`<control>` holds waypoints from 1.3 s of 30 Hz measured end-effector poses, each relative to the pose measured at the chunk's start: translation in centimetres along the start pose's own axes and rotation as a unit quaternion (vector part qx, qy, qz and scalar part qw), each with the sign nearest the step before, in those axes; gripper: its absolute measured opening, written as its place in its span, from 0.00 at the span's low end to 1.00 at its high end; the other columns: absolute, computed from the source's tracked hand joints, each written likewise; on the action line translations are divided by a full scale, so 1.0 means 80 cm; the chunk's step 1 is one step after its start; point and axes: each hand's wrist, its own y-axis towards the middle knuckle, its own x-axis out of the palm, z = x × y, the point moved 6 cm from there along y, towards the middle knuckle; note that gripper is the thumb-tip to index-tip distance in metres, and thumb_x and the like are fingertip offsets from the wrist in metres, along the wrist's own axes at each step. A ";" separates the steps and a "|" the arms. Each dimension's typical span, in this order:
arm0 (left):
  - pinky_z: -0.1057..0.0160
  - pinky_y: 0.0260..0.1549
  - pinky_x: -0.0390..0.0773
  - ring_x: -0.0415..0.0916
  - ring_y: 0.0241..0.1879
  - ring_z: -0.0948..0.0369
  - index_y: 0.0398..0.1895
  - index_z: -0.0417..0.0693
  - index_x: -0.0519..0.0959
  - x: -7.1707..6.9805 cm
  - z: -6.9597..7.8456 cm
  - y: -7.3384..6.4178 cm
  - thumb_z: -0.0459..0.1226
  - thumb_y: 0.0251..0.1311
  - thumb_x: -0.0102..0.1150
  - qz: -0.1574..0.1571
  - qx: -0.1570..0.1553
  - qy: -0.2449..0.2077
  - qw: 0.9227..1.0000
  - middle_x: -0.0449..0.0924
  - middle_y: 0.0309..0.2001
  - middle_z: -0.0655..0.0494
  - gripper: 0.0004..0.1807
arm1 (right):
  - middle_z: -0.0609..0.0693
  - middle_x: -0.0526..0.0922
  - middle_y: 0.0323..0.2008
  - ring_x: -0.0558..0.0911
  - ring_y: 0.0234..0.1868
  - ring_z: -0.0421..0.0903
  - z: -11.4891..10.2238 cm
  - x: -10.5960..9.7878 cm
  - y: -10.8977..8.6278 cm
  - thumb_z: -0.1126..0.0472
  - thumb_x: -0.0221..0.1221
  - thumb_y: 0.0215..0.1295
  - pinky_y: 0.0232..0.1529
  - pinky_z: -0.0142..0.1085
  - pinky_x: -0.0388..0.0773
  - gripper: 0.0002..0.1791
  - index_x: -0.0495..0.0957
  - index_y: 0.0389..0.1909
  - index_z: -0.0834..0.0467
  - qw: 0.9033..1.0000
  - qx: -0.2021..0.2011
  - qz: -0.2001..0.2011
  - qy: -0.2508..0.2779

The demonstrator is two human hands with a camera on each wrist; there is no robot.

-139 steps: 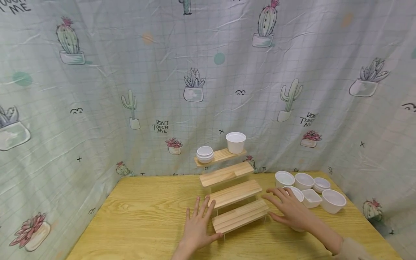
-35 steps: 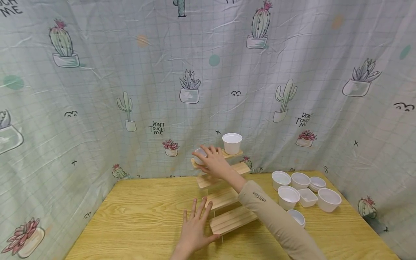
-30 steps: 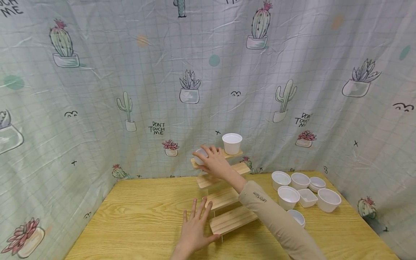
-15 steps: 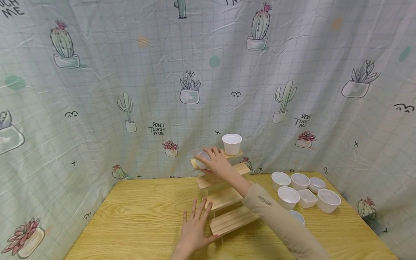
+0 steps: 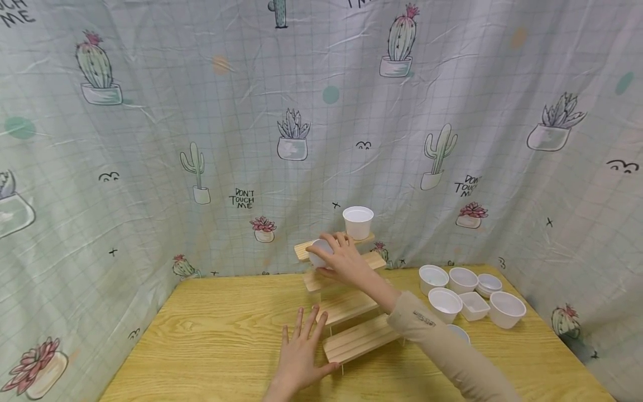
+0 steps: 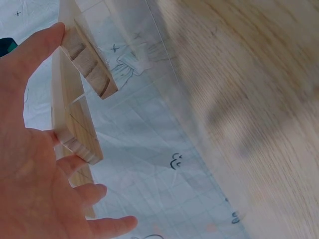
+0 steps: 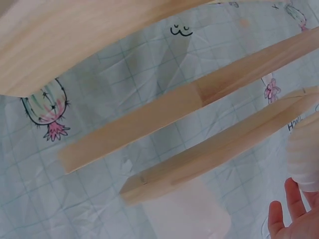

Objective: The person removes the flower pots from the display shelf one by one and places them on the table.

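My right hand [image 5: 349, 262] grips a small round white plastic bowl [image 5: 320, 254], tilted, in front of the top tier of a wooden step stand [image 5: 359, 338]. The right wrist view shows that bowl [image 7: 304, 154] at its right edge, with fingertips against it. Lower down, my left hand [image 5: 301, 354] lies spread at the stand's left side. Its thumb presses the end of the lowest step [image 6: 92, 67] in the left wrist view, while its outstretched fingers lie along the step above [image 6: 79, 132]. A taller white tub [image 5: 358, 223] stands on the top tier's right end.
On the yellow wood-grain table [image 5: 216, 335], several white plastic tubs and bowls are grouped to the right, among them a square one [image 5: 474, 306]. Another bowl [image 5: 458, 333] is partly hidden behind my right sleeve [image 5: 442, 346]. A cactus-print curtain [image 5: 241, 139] hangs behind the table.
My right hand went from beside the lower steps to the bowl on the top tier, then shifted it right and toward me, off its left end. My left hand stays put.
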 end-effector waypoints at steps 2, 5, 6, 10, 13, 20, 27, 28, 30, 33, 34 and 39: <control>0.30 0.55 0.54 0.39 0.69 0.45 0.68 0.57 0.50 0.000 0.000 0.000 0.64 0.40 0.57 -0.001 -0.001 0.001 1.000 0.42 0.71 0.55 0.52 | 0.54 0.71 0.53 0.70 0.49 0.53 0.002 -0.002 -0.005 0.47 0.65 0.47 0.46 0.50 0.69 0.30 0.68 0.53 0.42 1.000 0.002 -0.003 0.010; 0.31 0.55 0.54 0.39 0.69 0.45 0.69 0.57 0.50 0.000 -0.001 0.000 0.64 0.40 0.57 -0.003 -0.004 0.003 1.000 0.42 0.71 0.55 0.52 | 0.54 0.71 0.52 0.69 0.50 0.54 0.004 -0.007 -0.014 0.48 0.66 0.46 0.45 0.50 0.68 0.30 0.68 0.53 0.42 1.000 0.003 -0.001 0.023; 0.31 0.55 0.54 0.39 0.69 0.45 0.69 0.57 0.50 0.000 -0.001 0.001 0.65 0.40 0.57 -0.004 -0.004 0.003 1.000 0.42 0.71 0.55 0.52 | 0.54 0.71 0.51 0.69 0.50 0.53 0.004 -0.008 -0.018 0.48 0.66 0.46 0.45 0.50 0.68 0.30 0.69 0.53 0.42 1.000 0.003 0.000 0.028; 0.31 0.55 0.54 0.40 0.69 0.45 0.68 0.57 0.50 0.000 0.000 0.001 0.64 0.39 0.57 -0.005 -0.005 0.003 1.000 0.43 0.71 0.55 0.52 | 0.54 0.73 0.49 0.70 0.47 0.52 0.004 -0.015 -0.030 0.48 0.66 0.44 0.45 0.48 0.67 0.30 0.71 0.52 0.42 0.999 -0.001 0.010 0.036; 0.31 0.55 0.54 0.40 0.69 0.45 0.68 0.57 0.50 -0.001 0.000 0.001 0.64 0.39 0.57 -0.004 -0.005 0.005 1.000 0.43 0.71 0.54 0.52 | 0.54 0.73 0.47 0.70 0.46 0.51 0.003 -0.020 -0.038 0.48 0.67 0.43 0.44 0.48 0.67 0.30 0.72 0.51 0.43 0.999 -0.008 0.017 0.033; 0.31 0.55 0.54 0.40 0.69 0.44 0.68 0.56 0.51 -0.001 0.000 0.000 0.64 0.39 0.57 -0.001 -0.004 0.008 1.000 0.43 0.71 0.54 0.52 | 0.54 0.73 0.48 0.70 0.46 0.52 0.001 -0.028 -0.057 0.48 0.66 0.43 0.40 0.48 0.69 0.28 0.72 0.49 0.42 0.999 -0.015 0.022 0.036; 0.31 0.54 0.55 0.40 0.69 0.44 0.68 0.56 0.51 -0.001 0.002 0.000 0.65 0.39 0.57 0.000 -0.001 0.009 1.000 0.44 0.71 0.53 0.52 | 0.55 0.73 0.48 0.70 0.44 0.52 -0.004 -0.032 -0.081 0.49 0.68 0.39 0.42 0.49 0.67 0.30 0.72 0.48 0.43 0.999 -0.027 0.024 0.033; 0.31 0.54 0.55 0.40 0.69 0.44 0.68 0.56 0.51 -0.001 0.002 0.000 0.65 0.39 0.57 0.000 -0.002 0.010 1.000 0.44 0.71 0.53 0.52 | 0.56 0.73 0.48 0.70 0.44 0.53 -0.005 -0.033 -0.084 0.49 0.68 0.39 0.42 0.50 0.67 0.30 0.72 0.48 0.43 0.999 -0.028 0.024 0.036; 0.31 0.55 0.55 0.40 0.69 0.44 0.68 0.56 0.51 0.000 0.002 0.000 0.65 0.39 0.56 -0.001 -0.002 0.011 1.000 0.43 0.71 0.53 0.52 | 0.56 0.73 0.48 0.70 0.45 0.53 -0.005 -0.034 -0.090 0.49 0.68 0.39 0.42 0.49 0.67 0.30 0.72 0.48 0.43 0.999 -0.028 0.025 0.039; 0.31 0.55 0.55 0.40 0.69 0.45 0.68 0.57 0.50 0.001 0.002 0.000 0.65 0.39 0.56 0.000 -0.002 0.013 1.000 0.43 0.71 0.54 0.52 | 0.55 0.72 0.48 0.69 0.44 0.52 -0.005 -0.036 -0.099 0.49 0.68 0.39 0.42 0.48 0.65 0.29 0.73 0.48 0.44 0.998 -0.029 0.025 0.041; 0.31 0.55 0.55 0.40 0.69 0.45 0.68 0.57 0.50 0.001 0.001 0.000 0.65 0.39 0.56 0.001 -0.002 0.013 1.000 0.43 0.71 0.54 0.52 | 0.55 0.72 0.48 0.68 0.44 0.51 -0.005 -0.037 -0.101 0.49 0.68 0.39 0.42 0.47 0.64 0.29 0.73 0.47 0.44 0.998 -0.029 0.026 0.043; 0.31 0.54 0.55 0.40 0.69 0.45 0.68 0.57 0.50 0.002 0.000 0.000 0.65 0.39 0.57 0.003 -0.003 0.010 1.000 0.43 0.71 0.54 0.52 | 0.56 0.72 0.47 0.67 0.42 0.51 -0.001 -0.041 -0.112 0.49 0.69 0.35 0.40 0.46 0.64 0.30 0.73 0.47 0.44 0.998 -0.023 0.034 0.037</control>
